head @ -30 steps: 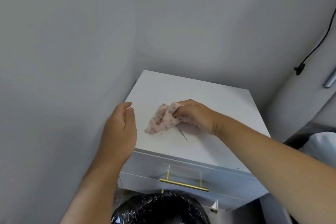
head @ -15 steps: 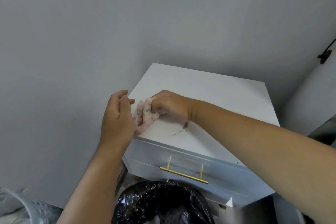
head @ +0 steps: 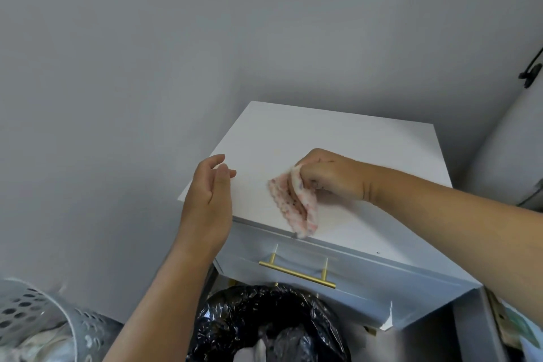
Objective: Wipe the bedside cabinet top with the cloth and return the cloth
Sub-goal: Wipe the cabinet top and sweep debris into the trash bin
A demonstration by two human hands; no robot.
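The white bedside cabinet (head: 338, 138) stands in a grey corner, its top facing me. My right hand (head: 332, 175) is shut on a pink speckled cloth (head: 295, 203), which hangs down from the fist and trails onto the top near the front edge. My left hand (head: 210, 200) is at the cabinet's front left corner, fingers loosely curved and apart, holding nothing. A small dark speck (head: 378, 252) lies near the front right edge.
A drawer front with a gold bar handle (head: 296, 273) is below the top. A bin lined with a black plastic bag (head: 264, 323) stands right under it. A perforated white basket (head: 32, 320) is at the lower left. Grey walls close in on the left and behind.
My right hand has dragged the cloth from the front left corner back toward the middle of the front edge. The dark streak on the top is gone. My left hand stays by the corner.
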